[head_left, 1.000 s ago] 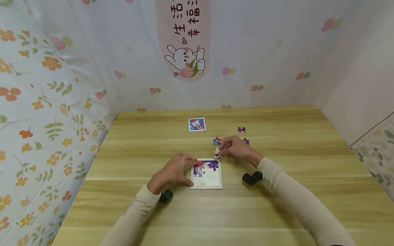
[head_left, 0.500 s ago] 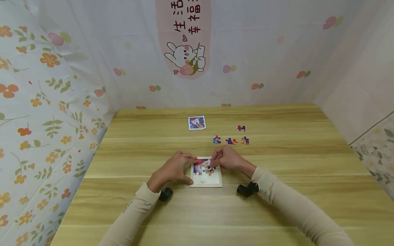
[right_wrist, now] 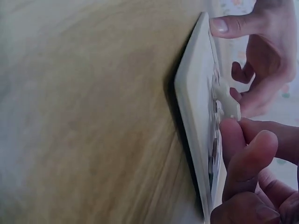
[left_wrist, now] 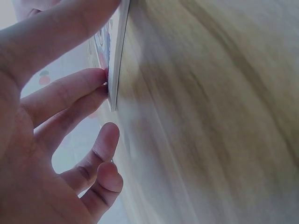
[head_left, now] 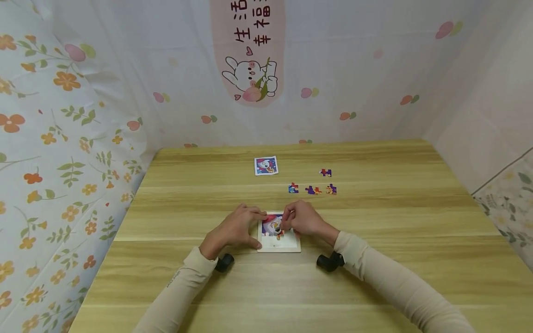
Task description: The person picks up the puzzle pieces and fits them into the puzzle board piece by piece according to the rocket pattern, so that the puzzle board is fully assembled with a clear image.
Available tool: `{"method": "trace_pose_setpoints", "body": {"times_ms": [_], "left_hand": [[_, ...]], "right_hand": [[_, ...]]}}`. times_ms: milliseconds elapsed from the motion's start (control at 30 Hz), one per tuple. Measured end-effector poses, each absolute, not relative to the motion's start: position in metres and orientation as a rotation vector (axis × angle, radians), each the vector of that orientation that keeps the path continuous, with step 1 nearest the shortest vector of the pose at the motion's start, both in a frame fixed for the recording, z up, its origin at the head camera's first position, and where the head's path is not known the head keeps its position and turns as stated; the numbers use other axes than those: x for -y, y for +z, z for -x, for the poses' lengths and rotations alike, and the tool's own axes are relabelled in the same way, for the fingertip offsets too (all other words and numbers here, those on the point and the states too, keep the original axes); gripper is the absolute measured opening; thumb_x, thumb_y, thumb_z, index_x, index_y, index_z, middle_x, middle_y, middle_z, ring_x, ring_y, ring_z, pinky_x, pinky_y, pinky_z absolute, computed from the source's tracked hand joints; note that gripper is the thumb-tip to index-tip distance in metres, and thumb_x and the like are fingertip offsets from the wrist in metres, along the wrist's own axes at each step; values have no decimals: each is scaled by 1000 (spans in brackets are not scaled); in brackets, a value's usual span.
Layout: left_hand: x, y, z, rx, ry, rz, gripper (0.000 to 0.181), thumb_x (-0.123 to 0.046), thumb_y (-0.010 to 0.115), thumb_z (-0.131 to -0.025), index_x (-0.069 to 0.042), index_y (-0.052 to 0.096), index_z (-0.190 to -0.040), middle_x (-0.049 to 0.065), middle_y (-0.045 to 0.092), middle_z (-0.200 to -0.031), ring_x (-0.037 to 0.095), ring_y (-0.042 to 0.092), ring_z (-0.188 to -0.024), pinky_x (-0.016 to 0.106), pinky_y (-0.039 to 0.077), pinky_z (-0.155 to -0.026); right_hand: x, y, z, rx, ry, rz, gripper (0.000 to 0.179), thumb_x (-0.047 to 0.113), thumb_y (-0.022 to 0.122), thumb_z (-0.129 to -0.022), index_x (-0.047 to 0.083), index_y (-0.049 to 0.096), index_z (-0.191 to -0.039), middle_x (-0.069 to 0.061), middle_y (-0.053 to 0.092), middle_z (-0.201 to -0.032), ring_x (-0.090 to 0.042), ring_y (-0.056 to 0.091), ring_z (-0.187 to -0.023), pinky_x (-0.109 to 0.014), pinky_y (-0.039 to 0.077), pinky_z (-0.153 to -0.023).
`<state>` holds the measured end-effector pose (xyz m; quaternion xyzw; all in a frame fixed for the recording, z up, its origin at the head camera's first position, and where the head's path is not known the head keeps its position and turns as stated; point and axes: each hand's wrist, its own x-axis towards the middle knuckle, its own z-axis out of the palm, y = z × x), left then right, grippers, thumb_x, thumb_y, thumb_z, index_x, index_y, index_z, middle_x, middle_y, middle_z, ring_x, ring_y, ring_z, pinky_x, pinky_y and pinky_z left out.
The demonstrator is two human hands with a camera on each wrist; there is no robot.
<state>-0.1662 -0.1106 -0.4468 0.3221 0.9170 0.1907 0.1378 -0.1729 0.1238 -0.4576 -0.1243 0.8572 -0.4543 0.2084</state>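
Observation:
A square wooden puzzle tray (head_left: 287,250) lies on the table, partly filled with printed pieces along its far side and bare on its near side. My left hand (head_left: 235,230) holds the tray's left side, with the thumb at the near corner and fingers at the far corner. Over the tray, my right hand (head_left: 304,218) pinches a jigsaw piece (right_wrist: 227,100) between thumb and forefinger. In the right wrist view that piece stands tilted up from the tray surface. The left wrist view has the left hand's fingertips (left_wrist: 100,77) against the tray's edge. My right fingers cover the tray's far right part.
Several loose jigsaw pieces lie beyond the tray: a blue and red one (head_left: 293,188), a purple and orange one (head_left: 313,190), another purple one (head_left: 331,189) and a red one (head_left: 326,172). A small printed picture card (head_left: 266,165) lies farther back. Patterned curtains (head_left: 183,83) hang behind the table.
My right hand has carried the jigsaw piece from the tray's far right corner inward and leftward over the tray. My left hand has stayed in place on the tray.

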Motion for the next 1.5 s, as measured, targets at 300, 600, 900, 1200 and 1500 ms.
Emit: {"method": "trace_pose_setpoints", "body": {"times_ms": [300,600,900,1200,1500], "left_hand": [[110,-444,167,-2647,537,-922,76,-32,93,-69,-10,64,-136,7,64,-137,29,53,-122,44,40,-108],[110,-445,167,-2655,530,-938,76,-32,93,-68,-10,65,-135,6,65,-136,28,54,-122,43,41,-106],[111,-444,167,-2647,556,-910,74,-32,93,-69,-8,65,-134,8,64,-139,29,54,-129,46,40,-112],[110,-445,167,-2642,556,-896,73,-32,93,-70,-9,65,-134,7,64,-139,29,54,-127,45,41,-112],[110,-445,166,-2651,550,-901,73,-32,93,-70,-10,65,-134,6,64,-139,28,53,-123,43,45,-106]], "right_hand": [[-118,-456,169,-2497,-1163,363,14,9,78,-84,8,67,-77,-2,62,-61,-10,46,-42,-20,37,-41],[-116,-454,166,-2648,-1036,538,14,11,81,-82,9,67,-78,1,60,-64,-9,51,-57,-21,39,-52],[-111,-452,158,-2807,-721,769,32,26,88,-76,11,74,-101,2,61,-79,-10,49,-71,-22,40,-62],[-110,-449,157,-2809,-633,831,31,23,85,-79,10,78,-106,0,64,-90,-10,50,-74,-24,42,-64],[-108,-450,157,-2850,-576,855,27,23,85,-79,10,78,-101,-1,63,-88,-10,51,-70,-24,43,-61]]}}
